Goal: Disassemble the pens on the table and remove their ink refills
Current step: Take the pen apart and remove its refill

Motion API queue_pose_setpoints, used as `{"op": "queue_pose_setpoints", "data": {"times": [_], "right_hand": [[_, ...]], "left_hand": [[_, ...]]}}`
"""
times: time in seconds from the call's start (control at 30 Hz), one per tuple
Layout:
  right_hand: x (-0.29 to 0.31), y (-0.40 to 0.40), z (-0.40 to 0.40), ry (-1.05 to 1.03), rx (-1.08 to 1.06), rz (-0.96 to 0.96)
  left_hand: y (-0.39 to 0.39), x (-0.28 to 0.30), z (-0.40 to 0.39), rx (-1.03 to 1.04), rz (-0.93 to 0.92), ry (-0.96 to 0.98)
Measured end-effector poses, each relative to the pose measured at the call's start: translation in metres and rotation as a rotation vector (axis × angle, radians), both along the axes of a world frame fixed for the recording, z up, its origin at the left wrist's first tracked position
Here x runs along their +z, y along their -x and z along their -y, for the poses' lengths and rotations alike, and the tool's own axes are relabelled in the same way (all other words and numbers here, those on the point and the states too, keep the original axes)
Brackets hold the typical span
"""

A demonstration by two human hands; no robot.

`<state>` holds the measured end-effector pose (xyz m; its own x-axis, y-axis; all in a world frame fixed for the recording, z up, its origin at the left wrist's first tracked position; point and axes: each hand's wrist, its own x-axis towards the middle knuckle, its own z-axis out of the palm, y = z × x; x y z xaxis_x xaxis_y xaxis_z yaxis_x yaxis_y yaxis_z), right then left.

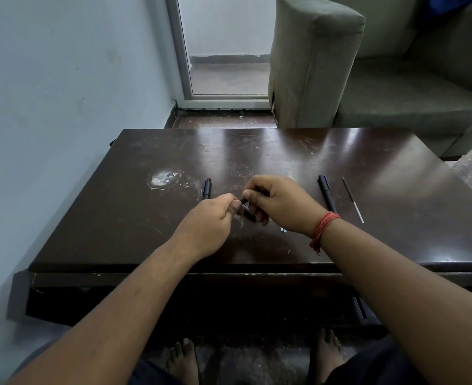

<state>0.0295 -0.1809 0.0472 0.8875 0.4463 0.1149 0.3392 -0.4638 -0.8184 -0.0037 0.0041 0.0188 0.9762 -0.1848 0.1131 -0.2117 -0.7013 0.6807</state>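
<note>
Both hands' grip on black pen [244,202], left hand [211,218], right hand [280,201]

both hands meet over the dark table [368,168]: left hand [212,218] and right hand [279,201] pinch a black pen [244,201]. another pen [207,188] lies left, a third pen [326,193] and thin refill [352,199] right.

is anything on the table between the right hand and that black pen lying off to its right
Nothing visible. The right hand is busy gripping a pen part with the left hand; the black pen lies just beyond its wrist on bare table.
</note>
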Motion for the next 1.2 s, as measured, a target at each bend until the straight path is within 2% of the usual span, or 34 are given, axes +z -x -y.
{"op": "queue_pose_setpoints", "data": {"times": [0.17,0.33,0.5,0.7,0.93,1.03,1.2], "right_hand": [[0.005,-0.003,0.007,-0.059,0.080,0.029],[0.000,0.000,-0.001,-0.053,-0.011,-0.040],[0.003,0.000,0.000,-0.106,-0.008,-0.082],[0.010,0.000,0.005,-0.107,0.017,0.039],[0.005,-0.001,0.005,-0.191,0.051,-0.072],[0.008,-0.008,0.010,-0.309,-0.015,-0.102],[0.009,-0.018,0.030,-0.496,-0.248,-0.118]], "left_hand": [[0.000,0.003,0.001,0.011,0.006,-0.006],[0.003,0.005,0.001,0.008,0.002,0.002],[0.004,0.007,0.004,0.002,0.015,0.015],[0.002,0.006,0.000,0.029,0.017,0.003],[0.001,0.005,0.000,0.011,0.041,0.015],[0.001,0.006,0.000,0.018,0.075,0.017],[-0.001,0.005,-0.002,0.083,0.114,0.062]]}}
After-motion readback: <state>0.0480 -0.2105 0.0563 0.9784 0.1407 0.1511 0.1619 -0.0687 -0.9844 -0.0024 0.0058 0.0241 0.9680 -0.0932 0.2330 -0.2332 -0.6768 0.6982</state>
